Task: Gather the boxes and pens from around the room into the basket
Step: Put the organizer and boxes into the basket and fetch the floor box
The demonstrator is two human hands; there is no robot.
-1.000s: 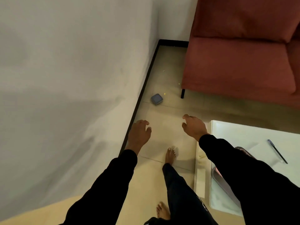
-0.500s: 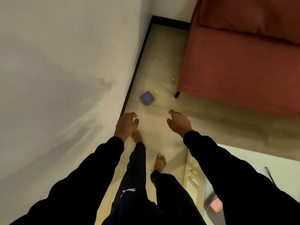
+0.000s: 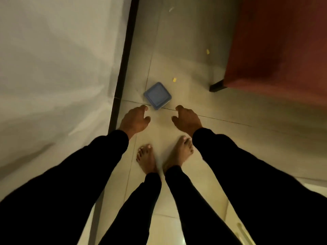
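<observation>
A small square blue box (image 3: 157,95) lies flat on the tiled floor, close to the black skirting board. My left hand (image 3: 135,119) hangs just below and to the left of it, fingers apart and empty. My right hand (image 3: 186,118) is just below and to the right of the box, also empty with fingers loosely curled. Neither hand touches the box. No basket or pen is in view.
A white wall (image 3: 56,68) with black skirting (image 3: 123,55) runs along the left. A red sofa (image 3: 279,46) on a dark leg (image 3: 216,86) stands at the right. Small yellow scraps (image 3: 174,80) lie on the floor. My bare feet (image 3: 146,158) stand behind the hands.
I have walked forward toward the corner; the blue box is now much nearer, just beyond my fingertips. The glass table and pen at the right have left the view.
</observation>
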